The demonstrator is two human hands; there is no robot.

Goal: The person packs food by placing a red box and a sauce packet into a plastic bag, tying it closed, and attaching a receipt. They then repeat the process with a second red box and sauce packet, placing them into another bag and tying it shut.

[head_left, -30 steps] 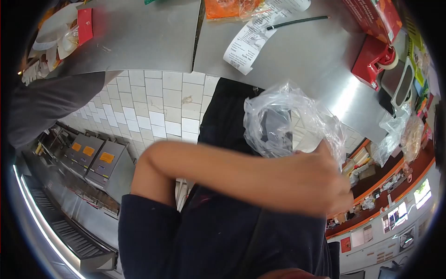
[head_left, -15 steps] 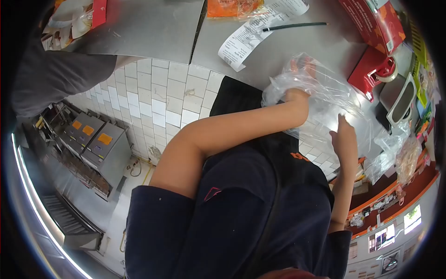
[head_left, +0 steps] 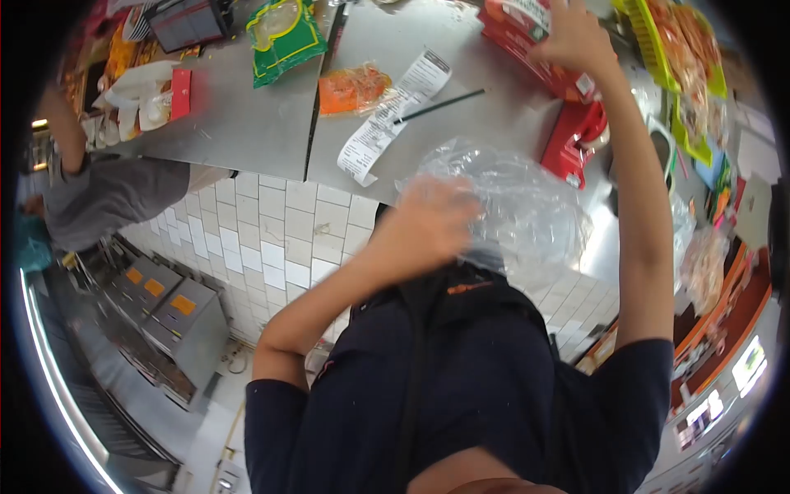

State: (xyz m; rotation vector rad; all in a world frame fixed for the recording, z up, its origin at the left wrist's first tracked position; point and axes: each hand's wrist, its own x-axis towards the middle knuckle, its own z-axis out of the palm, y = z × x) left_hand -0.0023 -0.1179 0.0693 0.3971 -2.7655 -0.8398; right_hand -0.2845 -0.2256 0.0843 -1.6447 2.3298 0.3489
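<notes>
- The red tape dispenser (head_left: pixel 564 150) is the landmark on the steel counter (head_left: pixel 411 37); the clear plastic bag (head_left: pixel 527 206) spreads leftward from it and toward the body, reaching the counter's front edge.
- The work in hand looks like handling the bag while reaching out — the left hand (head_left: pixel 432 222) is over its left side, on the body side of the dispenser, and the right hand (head_left: pixel 576 41) is past the dispenser at the red box (head_left: pixel 512 37).
- The right hand's fingers are spread, thumb apart, against the box; no firm grip shows. The left hand is blurred, so I cannot tell whether it is open or pinching film.
- Gripping the box would call for closing the right fingers; controlling the bag, for a sure pinch on its thin film.
- The bag looks thin, crinkled and glossy — see-through, with no contents that I can make out.
- The box is red with pale printing, tilted in view, its near end close to the dispenser.
- Left of the dispenser are a curling printed receipt (head_left: pixel 374 144) and a dark pencil (head_left: pixel 451 103), its tip by the paper.
</notes>
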